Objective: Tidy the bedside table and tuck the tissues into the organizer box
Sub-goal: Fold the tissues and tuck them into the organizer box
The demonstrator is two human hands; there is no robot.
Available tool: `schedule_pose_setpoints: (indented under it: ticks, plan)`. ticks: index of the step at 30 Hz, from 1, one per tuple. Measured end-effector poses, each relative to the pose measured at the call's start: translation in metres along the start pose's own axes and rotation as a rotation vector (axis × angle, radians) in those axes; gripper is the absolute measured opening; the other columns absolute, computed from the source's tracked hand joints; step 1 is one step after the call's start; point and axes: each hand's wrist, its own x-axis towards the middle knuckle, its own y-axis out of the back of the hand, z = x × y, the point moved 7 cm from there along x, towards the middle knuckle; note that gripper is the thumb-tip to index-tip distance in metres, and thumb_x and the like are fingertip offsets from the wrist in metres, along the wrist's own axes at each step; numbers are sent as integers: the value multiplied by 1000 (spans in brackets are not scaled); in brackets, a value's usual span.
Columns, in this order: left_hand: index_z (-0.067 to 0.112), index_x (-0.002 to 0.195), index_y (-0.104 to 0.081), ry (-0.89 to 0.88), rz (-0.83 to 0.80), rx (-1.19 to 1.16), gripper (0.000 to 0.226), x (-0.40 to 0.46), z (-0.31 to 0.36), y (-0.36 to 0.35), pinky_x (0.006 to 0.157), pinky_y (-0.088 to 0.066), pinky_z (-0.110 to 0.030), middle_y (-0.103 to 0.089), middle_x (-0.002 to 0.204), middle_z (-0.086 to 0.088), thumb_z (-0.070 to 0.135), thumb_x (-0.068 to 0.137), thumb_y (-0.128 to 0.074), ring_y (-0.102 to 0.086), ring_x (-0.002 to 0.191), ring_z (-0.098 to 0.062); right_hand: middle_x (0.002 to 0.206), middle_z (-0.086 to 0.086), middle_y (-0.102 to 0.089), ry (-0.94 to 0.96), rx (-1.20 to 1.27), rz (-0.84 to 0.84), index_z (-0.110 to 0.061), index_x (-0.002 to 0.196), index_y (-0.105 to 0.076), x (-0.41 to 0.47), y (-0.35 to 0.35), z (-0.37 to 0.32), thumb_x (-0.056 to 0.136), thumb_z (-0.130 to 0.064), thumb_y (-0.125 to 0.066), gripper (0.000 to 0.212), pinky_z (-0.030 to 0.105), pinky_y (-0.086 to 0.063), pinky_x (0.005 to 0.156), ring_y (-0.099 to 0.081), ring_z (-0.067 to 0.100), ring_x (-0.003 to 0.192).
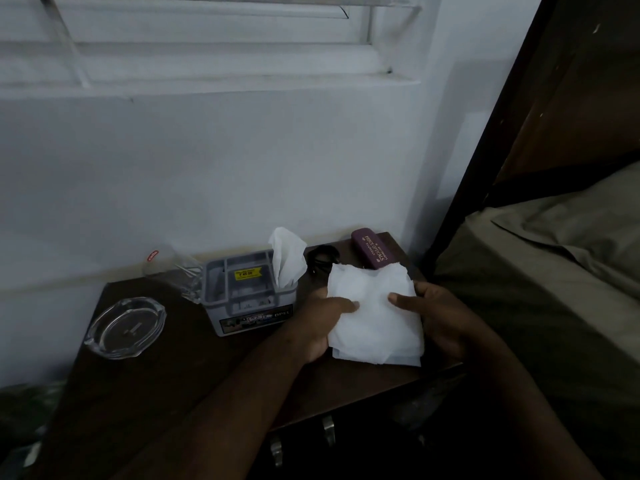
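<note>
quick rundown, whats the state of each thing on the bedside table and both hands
tissue stack: held flat in both hands
left hand: gripping stack, thumb on top
right hand: gripping stack, thumb on top
organizer box: upright, open top
tissue in box: sticking up
glasses case: closed
ashtray: looks empty

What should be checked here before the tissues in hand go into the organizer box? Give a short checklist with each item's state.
1. Tissues held at both sides, by left hand and right hand: ok.
2. Stack folded small enough for a compartment: not ok, it looks wider than any slot.
3. Organizer box upright on the bedside table: ok.
4. Free compartment: cannot tell; one tissue already stands in the right end slot.
5. Path to the box unobstructed: ok, the glasses case and ashtray lie aside.
</note>
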Motion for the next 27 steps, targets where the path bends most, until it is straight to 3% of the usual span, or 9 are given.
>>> schedule_pose_setpoints:
  ticks: [5,8,10,12,14,19,22,24,27]
  plan:
    - [4,119,-64,4,-38,-57,33,3,-3,6,97,-52,-52,-69,119,-18,-3,87,-62,-65,111,-37,112,12,-73,16,-10,-12,-8,116,-67,-3,10,0,68,-8,-80,49,45,-56,89,-70,31,103]
    - [7,119,-65,6,-92,-30,34,4,-5,6,97,-51,-52,-69,121,-16,-5,88,-60,-65,113,-36,106,11,-75,109,-4,50,-7,110,-70,-6,18,-6,79,-2,-71,31,37,-60,78,-72,29,96]
    - [13,101,-74,-22,-102,2,30,3,-4,6,91,-54,-48,-72,114,-13,-6,89,-55,-66,107,-34,101,11,-76,134,-49,48,-4,102,-72,-9,20,-8,87,4,-60,21,32,-60,72,-72,26,90]
    - [17,77,-78,-29,-86,21,41,0,-4,7,79,-58,-42,-71,105,-9,-8,91,-48,-66,98,-31,96,7,-76,146,-124,32,-8,84,-76,-12,22,-11,91,10,-49,32,26,-59,66,-73,22,84]
    - [13,71,-77,-25,-98,-1,41,-2,-4,7,71,-60,-38,-70,105,-11,-7,90,-47,-65,97,-33,100,12,-75,137,-136,6,-8,72,-76,-12,25,-12,90,17,-43,45,30,-60,67,-72,27,87]
    - [-5,102,-72,49,-222,-66,40,-9,-8,0,84,-58,-46,-71,116,-12,18,93,-41,-63,109,-35,107,8,-74,224,-303,-121,-11,67,-77,-13,23,-26,90,13,-50,43,39,-57,84,-67,34,104]
    - [5,103,-76,2,-316,89,22,-19,-4,-5,94,-56,-46,-70,119,-9,4,88,-60,-67,108,-26,110,12,-73,302,-354,-245,-11,68,-76,-18,19,-43,89,12,-50,40,44,-57,86,-68,34,104]
    - [15,98,-78,-81,-393,293,26,-32,6,-9,95,-55,-41,-72,116,-1,-3,85,-65,-67,108,-19,115,15,-70,309,-384,-309,-11,69,-75,-22,16,-58,89,12,-48,41,52,-54,90,-66,35,107]
    - [17,107,-76,-261,-493,581,34,-53,32,-17,94,-55,-32,-71,119,4,-3,79,-73,-65,113,-15,118,15,-69,378,-422,-417,-12,81,-78,-33,-10,-92,89,2,-54,28,49,-53,94,-65,32,111]
